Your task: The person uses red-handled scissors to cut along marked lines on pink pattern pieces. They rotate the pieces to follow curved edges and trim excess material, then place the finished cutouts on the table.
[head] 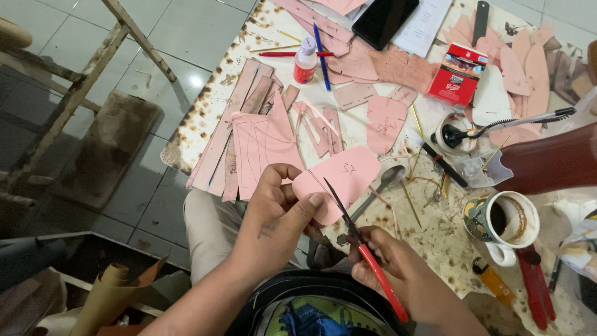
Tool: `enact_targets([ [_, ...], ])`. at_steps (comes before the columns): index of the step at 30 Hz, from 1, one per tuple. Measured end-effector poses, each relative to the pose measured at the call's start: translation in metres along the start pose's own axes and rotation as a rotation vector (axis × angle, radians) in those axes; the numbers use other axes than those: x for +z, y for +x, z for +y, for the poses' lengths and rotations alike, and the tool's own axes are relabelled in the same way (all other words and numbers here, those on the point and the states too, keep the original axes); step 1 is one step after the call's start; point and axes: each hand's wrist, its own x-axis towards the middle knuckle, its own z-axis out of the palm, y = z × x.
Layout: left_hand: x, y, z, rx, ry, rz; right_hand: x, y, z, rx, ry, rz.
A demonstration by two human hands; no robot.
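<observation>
Your left hand (277,202) pinches a pink, rounded paper pattern piece (339,180) with a pen mark on it: thumb on top near the lower edge, fingers curled beneath, so the sheet stays flat and raised off the table where the blades can reach its edge. Your right hand (388,255) is closed round red-handled scissors (364,249), held low by your lap. The dark blades are slightly parted, tips angled up-left and meeting the lower edge of the pattern piece beside your left thumb. The grip looks steady, likely to follow the curve.

Behind the piece, a stack of pink cut pattern strips (249,137) lies fanned out on the stained, scorched worktable (205,118), probably set aside within reach. A metal spoon (382,183) lies just right of the held piece. Further right stands a patterned mug (500,221) of dark drink. A small white glue bottle with red label (305,61) stands upright at the far side, beside a blue pen (321,56).
</observation>
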Motion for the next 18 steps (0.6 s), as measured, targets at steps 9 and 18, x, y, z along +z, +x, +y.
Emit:
enact_targets([
  [9, 0.000, 0.002, 0.000, -0.074, -0.056, -0.044, 0.004, -0.002, -0.012, 0.069, -0.073, 0.068],
  [18, 0.002, 0.000, -0.003, -0.056, -0.050, -0.014, 0.003, 0.004, -0.005, -0.129, 0.011, -0.071],
])
